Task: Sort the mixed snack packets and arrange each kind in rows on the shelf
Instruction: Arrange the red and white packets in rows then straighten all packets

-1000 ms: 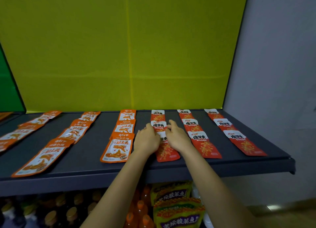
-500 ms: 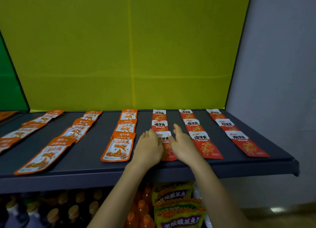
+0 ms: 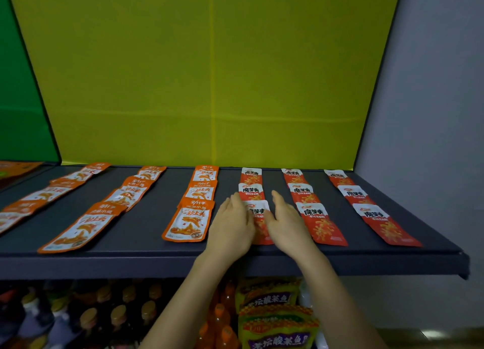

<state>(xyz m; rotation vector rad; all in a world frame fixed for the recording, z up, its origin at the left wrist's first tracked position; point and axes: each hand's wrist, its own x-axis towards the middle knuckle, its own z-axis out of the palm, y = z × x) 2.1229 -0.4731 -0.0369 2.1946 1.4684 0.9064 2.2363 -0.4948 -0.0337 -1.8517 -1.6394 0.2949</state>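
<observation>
My left hand (image 3: 231, 227) and right hand (image 3: 288, 223), fingers straight, frame the front red packet (image 3: 258, 210) — an uneven push may skew its row.

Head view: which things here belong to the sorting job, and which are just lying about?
Job:
- orange packets and red packets, in rows on the shelf
- front red packet, between the left hand and right hand

Lying about:
- bottles on the level below
- yellow-green bags beside them
- yellow back panel
</observation>
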